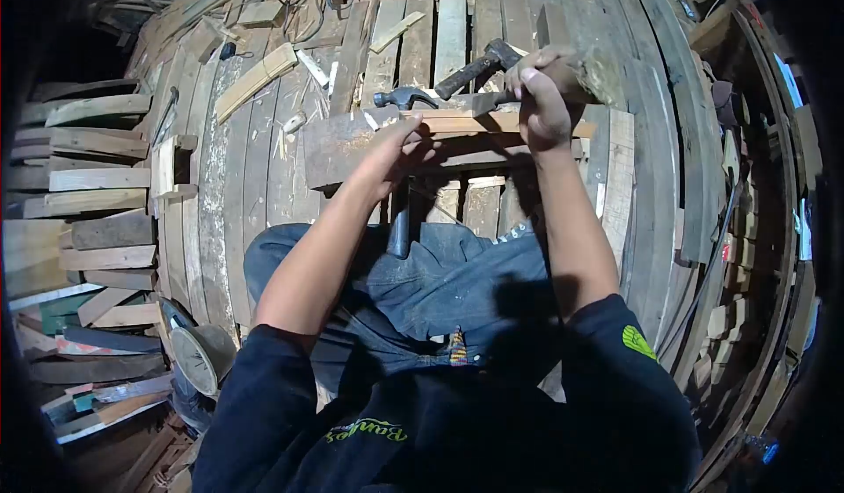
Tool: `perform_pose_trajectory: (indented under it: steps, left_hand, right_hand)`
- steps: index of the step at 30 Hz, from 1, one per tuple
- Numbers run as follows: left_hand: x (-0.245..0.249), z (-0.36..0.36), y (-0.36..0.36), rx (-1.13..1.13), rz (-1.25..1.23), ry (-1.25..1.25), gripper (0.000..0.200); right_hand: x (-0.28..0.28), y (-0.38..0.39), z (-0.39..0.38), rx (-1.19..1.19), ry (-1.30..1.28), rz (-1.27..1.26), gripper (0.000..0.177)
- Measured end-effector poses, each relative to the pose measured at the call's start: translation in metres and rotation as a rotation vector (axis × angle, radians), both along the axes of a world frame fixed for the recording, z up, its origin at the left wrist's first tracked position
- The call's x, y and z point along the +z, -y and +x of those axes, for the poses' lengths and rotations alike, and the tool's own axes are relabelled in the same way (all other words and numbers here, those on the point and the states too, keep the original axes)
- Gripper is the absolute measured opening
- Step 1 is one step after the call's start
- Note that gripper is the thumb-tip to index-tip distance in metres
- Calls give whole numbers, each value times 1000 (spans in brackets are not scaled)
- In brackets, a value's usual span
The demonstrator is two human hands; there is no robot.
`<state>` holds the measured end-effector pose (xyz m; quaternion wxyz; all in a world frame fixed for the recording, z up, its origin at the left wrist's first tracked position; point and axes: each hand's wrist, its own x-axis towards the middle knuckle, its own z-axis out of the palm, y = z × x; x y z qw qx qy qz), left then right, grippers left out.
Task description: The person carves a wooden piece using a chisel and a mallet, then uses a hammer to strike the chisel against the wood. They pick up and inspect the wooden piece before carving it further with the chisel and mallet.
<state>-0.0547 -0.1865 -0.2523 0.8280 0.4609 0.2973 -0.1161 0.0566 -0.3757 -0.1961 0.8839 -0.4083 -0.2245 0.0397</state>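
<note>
Timber strip (470, 122), left grip (409, 148) half-curled at its end, hold unclear, right grip (540, 97) clasping thick wood (600, 76)

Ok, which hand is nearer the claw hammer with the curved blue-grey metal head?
Left. The left hand is just on the near side of the claw hammer's head; the right hand is farther away, off to its right.

Free room over lap (431, 273); claw hammer (404, 97), second hammer (475, 69) obstruct just beyond board (338, 146).

Shirt (527, 423) dk navy w/ yel-grn print (637, 342); jeans (440, 273) faded blue; wood strip (470, 124) orange-brn; planks (264, 172) grey-brn.
</note>
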Motion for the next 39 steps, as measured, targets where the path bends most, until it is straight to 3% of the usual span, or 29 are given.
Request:
perform_pose_trajectory:
  steps: [2, 4, 11, 20, 39]
  left_hand:
    - [0, 2, 9, 125, -159, 32, 33]
    - [5, 6, 17, 154, 15, 97, 28]
    - [26, 10, 27, 335, 35, 131, 21]
    - [25, 4, 35, 306, 164, 168, 19]
    - [16, 0, 46, 330, 131, 146, 19]
  right_hand:
    - [9, -4, -11, -21, 29, -37, 25]
    - [11, -7, -19, -32, 36, -42, 26]
    - [20, -2, -14, -54, 151, 139, 24]
    - [21, 5, -9, 14, 130, 127, 20]
    - [16, 11, 0, 103, 22, 149, 20]
